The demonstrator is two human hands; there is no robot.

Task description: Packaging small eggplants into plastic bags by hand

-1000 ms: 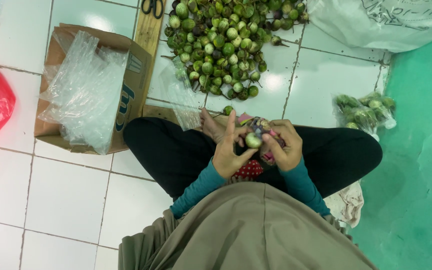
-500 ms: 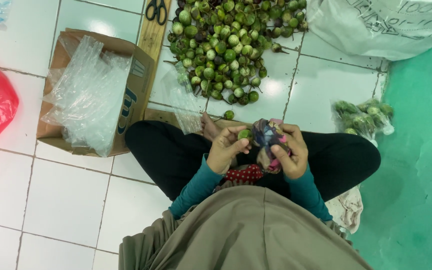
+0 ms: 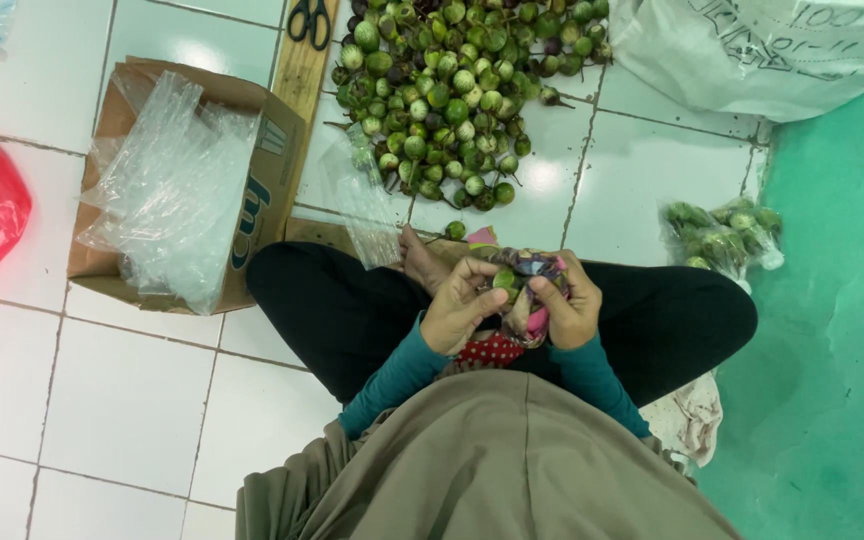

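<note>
Both hands (image 3: 512,300) — fingers pinch small green eggplant (image 3: 505,279) over lap; eggplant pile (image 3: 447,90) near, bare tile between.

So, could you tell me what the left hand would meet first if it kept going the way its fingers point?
The left hand points toward the small green fruit and patterned cloth held against the right hand, so likely those first.
</note>
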